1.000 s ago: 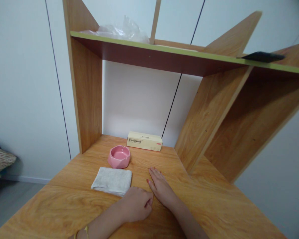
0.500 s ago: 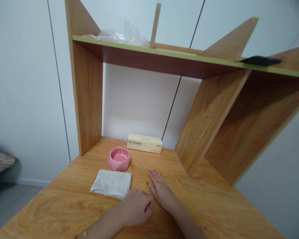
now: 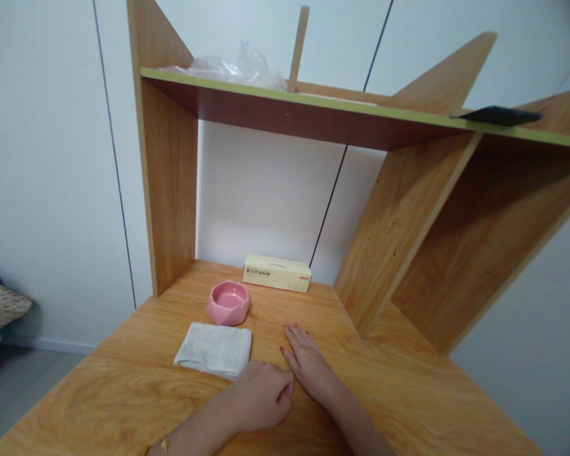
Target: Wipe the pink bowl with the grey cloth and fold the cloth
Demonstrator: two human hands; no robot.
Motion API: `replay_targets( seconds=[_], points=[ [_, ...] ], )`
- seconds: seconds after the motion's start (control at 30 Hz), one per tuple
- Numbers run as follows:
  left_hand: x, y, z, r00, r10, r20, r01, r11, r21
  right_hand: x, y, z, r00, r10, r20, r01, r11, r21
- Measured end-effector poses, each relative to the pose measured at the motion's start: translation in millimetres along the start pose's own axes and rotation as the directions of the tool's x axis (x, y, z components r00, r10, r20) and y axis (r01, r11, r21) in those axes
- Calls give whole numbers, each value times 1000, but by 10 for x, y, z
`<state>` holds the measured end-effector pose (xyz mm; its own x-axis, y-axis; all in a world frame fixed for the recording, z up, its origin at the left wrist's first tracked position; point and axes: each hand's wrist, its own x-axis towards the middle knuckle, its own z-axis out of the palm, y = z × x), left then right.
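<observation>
My left hand [image 3: 260,396] rests on the wooden desk [image 3: 123,392] curled into a loose fist, with nothing visible in it, just right of a folded white cloth [image 3: 213,348]. My right hand [image 3: 308,364] lies flat on the desk beside it, fingers stretched out and together, touching the left hand's knuckles. A small pink faceted bowl [image 3: 228,302] stands behind the cloth. Farther back a long cream box [image 3: 276,273] with printed text lies against the wall.
A shelf [image 3: 313,101] spans above the desk on wooden side panels [image 3: 171,190]. Crumpled clear plastic [image 3: 237,63] lies on it at the left, a flat black object [image 3: 496,115] at the right. A slanted wooden panel [image 3: 399,221] closes the right side.
Both hands stay where they were; the view has only shifted slightly.
</observation>
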<state>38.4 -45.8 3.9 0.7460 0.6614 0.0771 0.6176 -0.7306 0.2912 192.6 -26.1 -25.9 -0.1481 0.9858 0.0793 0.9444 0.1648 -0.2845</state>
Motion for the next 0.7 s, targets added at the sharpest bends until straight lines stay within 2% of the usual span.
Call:
replay_targets(
  seconds=[0.7],
  points=[
    [-1,-12,42,1000,2,-29,-2,1000,4,5,22,26,1000,7,0,-7,1000,17]
  ],
)
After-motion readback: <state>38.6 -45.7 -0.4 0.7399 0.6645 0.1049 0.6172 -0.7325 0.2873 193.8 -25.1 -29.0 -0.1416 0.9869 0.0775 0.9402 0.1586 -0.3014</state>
